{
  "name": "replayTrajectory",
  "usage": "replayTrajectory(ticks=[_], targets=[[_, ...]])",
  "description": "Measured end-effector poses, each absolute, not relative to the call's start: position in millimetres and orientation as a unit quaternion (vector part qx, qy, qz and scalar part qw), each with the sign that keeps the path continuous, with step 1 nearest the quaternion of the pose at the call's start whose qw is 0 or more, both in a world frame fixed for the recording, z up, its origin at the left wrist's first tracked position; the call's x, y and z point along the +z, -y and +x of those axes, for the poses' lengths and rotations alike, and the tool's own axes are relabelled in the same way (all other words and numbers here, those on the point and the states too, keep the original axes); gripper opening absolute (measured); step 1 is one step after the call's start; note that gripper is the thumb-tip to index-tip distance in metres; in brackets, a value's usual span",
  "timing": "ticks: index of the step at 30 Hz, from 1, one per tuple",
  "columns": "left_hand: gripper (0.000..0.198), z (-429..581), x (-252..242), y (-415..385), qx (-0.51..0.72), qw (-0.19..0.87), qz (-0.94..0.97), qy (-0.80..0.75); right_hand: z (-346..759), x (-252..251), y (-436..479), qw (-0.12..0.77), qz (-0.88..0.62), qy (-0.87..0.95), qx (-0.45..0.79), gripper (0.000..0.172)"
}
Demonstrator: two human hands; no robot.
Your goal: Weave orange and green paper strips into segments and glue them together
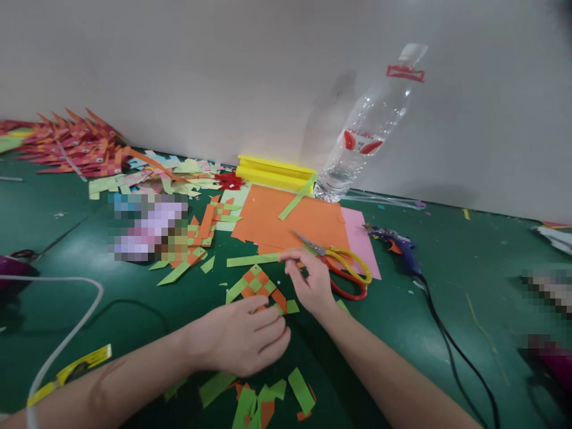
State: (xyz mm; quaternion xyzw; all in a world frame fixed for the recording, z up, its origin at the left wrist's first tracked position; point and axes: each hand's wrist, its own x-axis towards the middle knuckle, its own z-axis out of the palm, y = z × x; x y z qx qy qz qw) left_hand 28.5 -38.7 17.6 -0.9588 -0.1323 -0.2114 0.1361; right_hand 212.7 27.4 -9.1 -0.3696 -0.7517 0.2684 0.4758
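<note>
A woven piece of orange and green paper strips [255, 280] lies in front of me, its lower part hidden by my left hand [245, 336]. That hand's fingers are curled closed over the piece. My right hand [310, 280] has its thumb and index finger bent together at the right end of a light green paper strip [250, 260]. Just beyond it, scissors [346, 262] with yellow and red handles rest on orange paper sheets [286, 208]. Further woven orange-green paper pieces [196, 244] lie to the left.
A water bottle [366, 125] stands near the wall, beside a folded yellow strip [274, 173]. A corded glue gun [402, 247] lies at right. Red folded paper pieces [80, 146] pile up at far left. Green and orange offcuts [259, 405] lie close to me. A white cable [89, 316] crosses at left.
</note>
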Motion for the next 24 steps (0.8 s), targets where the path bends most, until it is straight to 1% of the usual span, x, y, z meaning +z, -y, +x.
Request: replayTrajectory(ticks=[2,4,9,10,12,14,18,20,24], targets=[[0.026,29,20,42,-0.21,0.132,-0.965,0.085,214,-9,-28,0.502,-0.389,0.692,0.342,0.018],[0.026,26,21,39,-0.209,0.139,-0.965,0.08,215,-9,-30,0.523,-0.413,0.633,0.394,0.021],[0.029,9,17,10,-0.166,0.159,-0.936,0.267,213,-5,-35,0.538,-0.455,0.561,0.434,0.023],[0.035,5,17,5,-0.16,0.15,-0.923,0.315,213,-4,-36,0.537,-0.458,0.558,0.437,0.024],[0.053,0,15,-2,-0.137,0.119,-0.909,0.376,213,-4,-36,0.534,-0.458,0.556,0.442,0.024],[0.066,-4,13,-5,-0.112,0.086,-0.909,0.391,213,-3,-36,0.53,-0.459,0.559,0.444,0.025],[0.081,-10,6,-6,-0.082,0.03,-0.915,0.395,213,-3,-36,0.526,-0.462,0.559,0.445,0.024],[0.081,-12,3,-6,-0.077,0.016,-0.916,0.393,213,-3,-36,0.524,-0.46,0.561,0.447,0.024],[0.06,-15,0,-10,-0.07,0.007,-0.92,0.386,213,-4,-36,0.522,-0.461,0.562,0.445,0.023]])
